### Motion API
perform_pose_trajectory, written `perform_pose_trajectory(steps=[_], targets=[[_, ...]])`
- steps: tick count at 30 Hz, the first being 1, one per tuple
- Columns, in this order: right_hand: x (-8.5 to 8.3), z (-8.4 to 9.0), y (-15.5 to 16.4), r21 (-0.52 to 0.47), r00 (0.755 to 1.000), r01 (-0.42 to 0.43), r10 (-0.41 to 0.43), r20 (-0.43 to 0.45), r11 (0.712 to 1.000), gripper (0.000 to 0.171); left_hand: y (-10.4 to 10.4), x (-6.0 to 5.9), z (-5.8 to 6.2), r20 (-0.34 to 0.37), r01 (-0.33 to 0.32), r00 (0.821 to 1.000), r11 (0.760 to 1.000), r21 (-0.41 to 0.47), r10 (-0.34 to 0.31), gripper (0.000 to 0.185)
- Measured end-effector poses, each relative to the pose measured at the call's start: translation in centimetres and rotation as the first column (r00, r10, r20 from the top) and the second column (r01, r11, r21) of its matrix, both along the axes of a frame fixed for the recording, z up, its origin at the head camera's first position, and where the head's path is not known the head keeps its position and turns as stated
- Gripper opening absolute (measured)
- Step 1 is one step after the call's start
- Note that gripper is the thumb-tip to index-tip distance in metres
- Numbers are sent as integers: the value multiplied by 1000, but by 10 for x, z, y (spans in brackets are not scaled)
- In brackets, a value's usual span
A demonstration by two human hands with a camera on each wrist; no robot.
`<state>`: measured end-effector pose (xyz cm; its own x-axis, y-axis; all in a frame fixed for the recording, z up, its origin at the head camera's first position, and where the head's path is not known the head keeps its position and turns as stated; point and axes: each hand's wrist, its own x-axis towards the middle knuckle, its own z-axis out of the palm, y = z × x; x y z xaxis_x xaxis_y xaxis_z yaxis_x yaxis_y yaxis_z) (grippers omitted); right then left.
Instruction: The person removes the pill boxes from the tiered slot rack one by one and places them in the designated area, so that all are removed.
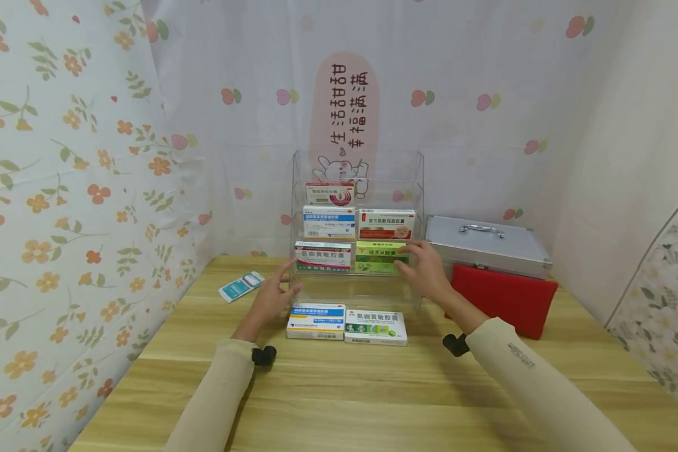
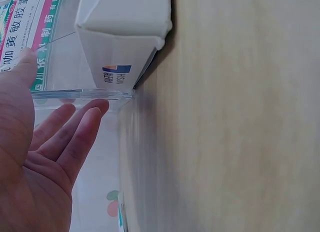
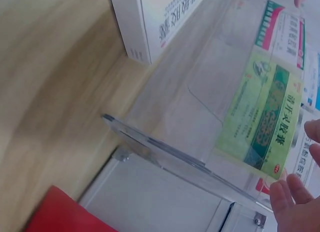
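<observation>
A clear acrylic tiered rack (image 1: 415, 188) stands at the back of the wooden table and holds several medicine boxes. My left hand (image 1: 290, 277) is beside the rack's lower left corner, fingers straight. In the left wrist view the left hand (image 2: 45, 152) has its thumb against the rack's front lip (image 2: 80, 94), near a red-and-white box (image 2: 25, 32). My right hand (image 1: 414, 263) reaches toward the green box (image 1: 380, 257) on the lower tier with fingers spread. Its fingertips (image 3: 287, 192) lie at the edge of that green box (image 3: 265, 112). It holds nothing.
Two boxes lie on the table in front of the rack, a blue-and-white one (image 1: 315, 320) and a green-and-white one (image 1: 375, 326). A small blue packet (image 1: 240, 285) lies to the left. A silver case (image 1: 486, 245) and a red pouch (image 1: 505, 298) are to the right.
</observation>
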<state>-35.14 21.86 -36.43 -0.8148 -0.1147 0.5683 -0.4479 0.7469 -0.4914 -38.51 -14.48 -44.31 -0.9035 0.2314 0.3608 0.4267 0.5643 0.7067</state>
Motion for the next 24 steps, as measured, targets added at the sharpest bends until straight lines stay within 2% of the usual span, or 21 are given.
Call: perform_pose_trajectory(steps=[8,18,24], targets=[[-12,8,-1,60,999,-9,6,51,998,27,-1,-3,-1,-13,11,1000,1000,8,-11,66],[-22,9,0,130,995,-57,45,90,990,32,1,0,0,-22,7,1000,1000,1,-7,65],[-24,6,-3,114,994,-49,37,105,992,36,0,0,-1,-29,1,1000,1000,-6,-1,64]])
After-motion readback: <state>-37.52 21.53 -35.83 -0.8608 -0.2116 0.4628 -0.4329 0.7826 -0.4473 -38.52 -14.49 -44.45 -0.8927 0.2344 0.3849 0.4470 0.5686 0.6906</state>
